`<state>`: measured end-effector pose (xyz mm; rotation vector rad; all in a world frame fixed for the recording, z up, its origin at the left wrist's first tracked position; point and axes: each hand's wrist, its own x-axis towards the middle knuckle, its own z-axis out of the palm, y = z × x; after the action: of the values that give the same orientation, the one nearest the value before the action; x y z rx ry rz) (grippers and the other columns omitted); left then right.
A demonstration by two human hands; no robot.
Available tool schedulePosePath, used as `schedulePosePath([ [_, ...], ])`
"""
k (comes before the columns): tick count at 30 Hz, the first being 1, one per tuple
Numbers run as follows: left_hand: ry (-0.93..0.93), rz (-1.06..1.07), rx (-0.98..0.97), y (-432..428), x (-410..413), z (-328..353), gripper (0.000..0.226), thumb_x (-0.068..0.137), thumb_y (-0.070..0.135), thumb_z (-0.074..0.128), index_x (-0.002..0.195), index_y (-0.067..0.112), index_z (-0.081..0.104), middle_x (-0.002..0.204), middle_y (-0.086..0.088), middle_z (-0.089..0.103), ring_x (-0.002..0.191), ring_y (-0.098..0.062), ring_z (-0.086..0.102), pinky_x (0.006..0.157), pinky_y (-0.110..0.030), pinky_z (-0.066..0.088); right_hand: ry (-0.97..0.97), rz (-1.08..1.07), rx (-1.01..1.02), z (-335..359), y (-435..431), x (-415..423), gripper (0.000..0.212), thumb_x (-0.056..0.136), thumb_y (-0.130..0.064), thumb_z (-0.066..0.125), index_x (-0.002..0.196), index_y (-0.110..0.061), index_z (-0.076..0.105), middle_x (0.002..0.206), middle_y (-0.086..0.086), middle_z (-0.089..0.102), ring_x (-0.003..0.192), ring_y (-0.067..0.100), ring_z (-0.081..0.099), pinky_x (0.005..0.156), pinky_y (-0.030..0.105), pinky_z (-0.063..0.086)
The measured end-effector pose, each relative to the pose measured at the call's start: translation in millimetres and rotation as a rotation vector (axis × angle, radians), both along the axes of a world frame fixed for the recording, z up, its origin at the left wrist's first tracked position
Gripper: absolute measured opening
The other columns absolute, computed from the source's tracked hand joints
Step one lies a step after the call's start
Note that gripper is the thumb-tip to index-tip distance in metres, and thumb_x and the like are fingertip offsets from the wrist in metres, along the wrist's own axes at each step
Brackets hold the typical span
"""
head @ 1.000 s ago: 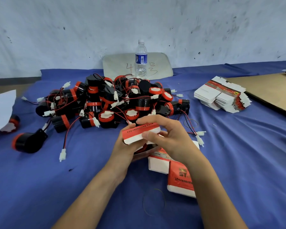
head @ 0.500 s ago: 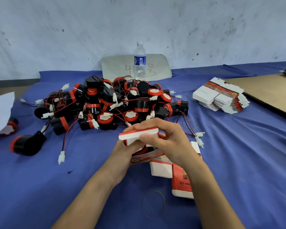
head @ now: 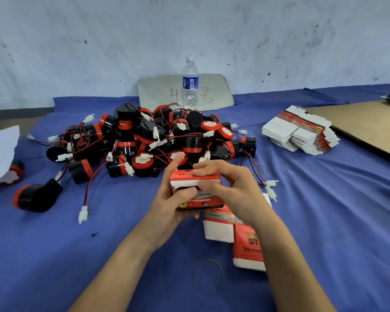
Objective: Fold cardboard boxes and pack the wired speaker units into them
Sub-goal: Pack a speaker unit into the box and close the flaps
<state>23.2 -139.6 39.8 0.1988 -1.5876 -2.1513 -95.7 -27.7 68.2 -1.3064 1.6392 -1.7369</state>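
The grip of the left hand (head: 167,208) cups the red box (head: 198,198) from below while the right hand (head: 234,190) pinches its top flap, just in front of the speaker pile (head: 149,140): 1 box nearly closed, 2 folded boxes (head: 248,246) nearer the person, most units unpacked.

Only the person's two arms are in view, uncovered from the lower edge of the frame to the fingertips. The bare, slender left forearm (head: 122,266) enters at about 7 o'clock, and the bare, slender right forearm (head: 291,266) at about 5 o'clock. Each is smooth and narrows toward the wrist. The bare left hand (head: 167,212) and the bare right hand (head: 236,190) lie near the centre, the right just toward 3 o'clock of the left. Both have long, slim fingers. The nails look short, though blur softens their detail.
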Motion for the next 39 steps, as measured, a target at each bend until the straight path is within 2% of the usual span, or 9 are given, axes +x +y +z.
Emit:
schedulePosePath([
  [4, 0.008, 0.055, -0.022, 3, 0, 0, 0.05, 0.09, 0.029, 0.062, 0.134, 0.041, 0.044, 0.11, 0.006, 0.068, 0.084, -0.016, 0.067, 0.052, -0.025, 0.053, -0.018, 0.066, -0.001, 1, 2, -2, 0.014, 0.082, -0.017, 0.069, 0.09, -0.026, 0.077, 0.114, -0.005, 0.067, 0.112, 0.013, 0.06, 0.094, 0.035, 0.051],
  [9, -0.043, 0.069, 0.046, 5, 0, 2, 0.038, 0.089, 0.053, 0.042, 0.114, 0.031, 0.062, 0.106, -0.002, 0.07, 0.083, -0.02, 0.069, 0.049, -0.026, 0.053, 0.019, 0.089, 0.029, 2, 2, -4, 0.015, 0.083, -0.013, 0.072, 0.089, -0.025, 0.077, 0.113, -0.006, 0.067, 0.11, 0.011, 0.061, 0.091, 0.027, 0.049],
  [13, -0.075, 0.106, 0.036, 5, -1, 3, 0.046, 0.08, 0.052, 0.052, 0.114, 0.022, 0.06, 0.109, -0.009, 0.067, 0.088, -0.025, 0.069, 0.051, -0.027, 0.055, 0.067, 0.1, 0.022, 1, 2, -6, 0.018, 0.085, -0.009, 0.069, 0.09, -0.026, 0.075, 0.112, -0.005, 0.067, 0.11, 0.012, 0.06, 0.091, 0.023, 0.048],
  [17, -0.072, 0.113, 0.073, 3, -2, 1, 0.027, 0.081, 0.041, 0.056, 0.103, 0.028, 0.066, 0.103, -0.005, 0.07, 0.088, -0.025, 0.07, 0.052, -0.029, 0.056, 0.082, 0.087, 0.061, -2, 2, -8, 0.016, 0.087, -0.012, 0.068, 0.095, -0.024, 0.075, 0.115, -0.007, 0.065, 0.113, 0.009, 0.058, 0.092, 0.022, 0.047],
  [20, -0.062, 0.125, 0.093, 4, -3, 0, 0.03, 0.082, 0.041, 0.056, 0.106, 0.027, 0.063, 0.103, -0.005, 0.069, 0.086, -0.023, 0.071, 0.053, -0.03, 0.056, 0.13, 0.05, 0.077, -4, 0, -7, 0.018, 0.088, -0.017, 0.068, 0.096, -0.031, 0.074, 0.119, -0.009, 0.061, 0.116, 0.007, 0.055, 0.091, 0.02, 0.047],
  [23, -0.056, 0.165, -0.008, 9, -4, 0, 0.036, 0.081, 0.048, 0.055, 0.114, 0.033, 0.059, 0.113, -0.003, 0.067, 0.092, -0.022, 0.071, 0.055, -0.028, 0.056, 0.117, 0.019, 0.049, -5, 0, -6, 0.016, 0.087, -0.016, 0.069, 0.097, -0.028, 0.072, 0.115, -0.006, 0.063, 0.11, 0.009, 0.059, 0.089, 0.019, 0.048],
  [28, 0.006, 0.253, -0.198, 12, -5, -1, 0.033, 0.09, 0.046, 0.05, 0.122, 0.047, 0.054, 0.113, 0.012, 0.065, 0.094, -0.017, 0.069, 0.057, -0.029, 0.055, 0.028, -0.049, -0.017, -7, -1, -6, 0.013, 0.089, -0.011, 0.066, 0.097, -0.019, 0.072, 0.11, 0.003, 0.066, 0.101, 0.017, 0.064, 0.087, 0.029, 0.052],
  [33, 0.06, 0.258, -0.176, 14, -7, -3, 0.024, 0.093, 0.034, 0.047, 0.108, 0.043, 0.062, 0.111, 0.006, 0.063, 0.096, -0.019, 0.066, 0.063, -0.031, 0.056, -0.076, -0.093, -0.049, -6, -1, -6, 0.01, 0.089, -0.019, 0.065, 0.095, -0.017, 0.072, 0.107, 0.003, 0.067, 0.093, 0.015, 0.066, 0.073, 0.024, 0.053],
  [39, 0.081, 0.212, -0.046, 11, -7, -5, 0.02, 0.088, 0.027, 0.054, 0.103, 0.028, 0.068, 0.11, -0.002, 0.066, 0.102, -0.023, 0.066, 0.07, -0.033, 0.056, -0.069, -0.095, -0.029, -7, 0, -10, 0.013, 0.088, -0.019, 0.064, 0.096, -0.013, 0.072, 0.108, -0.003, 0.067, 0.095, 0.012, 0.066, 0.071, 0.021, 0.053],
])
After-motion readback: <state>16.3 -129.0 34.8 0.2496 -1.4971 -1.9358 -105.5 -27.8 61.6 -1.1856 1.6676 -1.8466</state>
